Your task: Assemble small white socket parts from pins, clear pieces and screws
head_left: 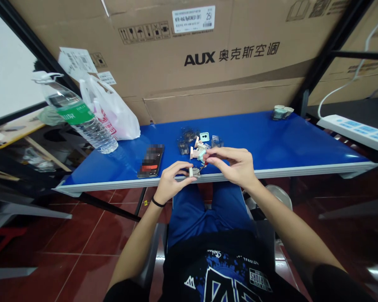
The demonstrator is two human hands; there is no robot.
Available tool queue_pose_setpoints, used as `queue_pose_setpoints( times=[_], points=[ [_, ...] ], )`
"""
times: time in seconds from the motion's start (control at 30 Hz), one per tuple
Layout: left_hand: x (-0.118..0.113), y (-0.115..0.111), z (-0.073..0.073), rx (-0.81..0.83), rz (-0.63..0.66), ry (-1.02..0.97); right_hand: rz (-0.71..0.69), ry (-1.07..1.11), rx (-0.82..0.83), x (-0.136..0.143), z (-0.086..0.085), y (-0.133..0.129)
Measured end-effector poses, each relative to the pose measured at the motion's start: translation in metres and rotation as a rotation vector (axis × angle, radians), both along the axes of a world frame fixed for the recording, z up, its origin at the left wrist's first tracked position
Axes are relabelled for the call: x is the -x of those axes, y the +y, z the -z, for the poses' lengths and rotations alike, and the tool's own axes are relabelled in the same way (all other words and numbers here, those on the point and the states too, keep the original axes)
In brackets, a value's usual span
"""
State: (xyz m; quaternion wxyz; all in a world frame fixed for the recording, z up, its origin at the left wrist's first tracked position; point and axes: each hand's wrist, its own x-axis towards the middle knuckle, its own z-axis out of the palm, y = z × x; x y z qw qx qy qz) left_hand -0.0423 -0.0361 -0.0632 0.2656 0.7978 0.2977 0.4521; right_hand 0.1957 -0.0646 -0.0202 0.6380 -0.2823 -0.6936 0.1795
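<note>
My left hand (174, 179), with a black band at the wrist, pinches a small cream and clear plastic part (193, 171) over the table's front edge. My right hand (234, 165) is closed at the fingertips on a small red piece (205, 164), which meets the part from the right; its exact shape is too small to tell. Just behind the hands lie pink and cream pieces (193, 152), a mint-green piece (204, 136) and dark see-through parts (184, 146) in a loose group. More clear parts (216, 141) sit to their right.
A phone (151, 161) lies left of my hands on the blue table (248, 130). Behind it stand a large water bottle (82, 115) and a white plastic bag (113, 109). Small cups (281, 112) sit at the back right, a white power strip (357, 131) at the far right.
</note>
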Motion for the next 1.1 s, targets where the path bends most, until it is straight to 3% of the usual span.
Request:
queue_pose_setpoints(
  times=[0.2,0.47,0.8,1.1],
  points=[
    [-0.001,0.0,0.002,-0.025,-0.017,-0.009,0.175,0.033,-0.008,0.008,0.001,-0.002],
    [-0.002,-0.002,0.004,-0.023,-0.056,-0.017,0.23,0.076,0.016,0.015,0.0,-0.005],
    [-0.002,-0.003,0.004,-0.04,-0.076,-0.023,0.222,0.138,0.106,0.016,0.003,-0.002],
    [-0.003,-0.001,0.004,-0.019,-0.075,-0.028,0.134,-0.054,-0.083,0.004,0.005,0.006]
  ],
)
